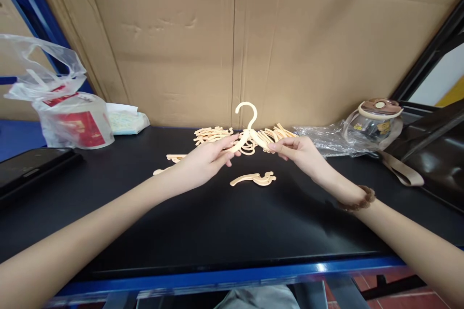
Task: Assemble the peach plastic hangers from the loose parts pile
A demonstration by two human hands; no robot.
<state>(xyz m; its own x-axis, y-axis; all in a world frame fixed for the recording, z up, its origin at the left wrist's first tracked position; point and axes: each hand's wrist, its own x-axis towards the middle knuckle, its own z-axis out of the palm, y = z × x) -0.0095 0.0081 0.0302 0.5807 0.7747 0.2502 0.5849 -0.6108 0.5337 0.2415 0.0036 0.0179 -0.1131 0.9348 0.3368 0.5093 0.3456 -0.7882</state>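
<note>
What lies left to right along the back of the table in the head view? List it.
Plastic bag → tissue pack → hanger → jar → brown bag.

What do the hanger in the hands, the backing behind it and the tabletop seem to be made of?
The hanger, held by the left hand and right hand, looks like moulded plastic: uniform pale peach, smooth, slightly glossy hook. The backing is cardboard: brown, creased, with a flap seam. The tabletop is a matte black sheet, perhaps rubber or laminate; I cannot tell which.
</note>
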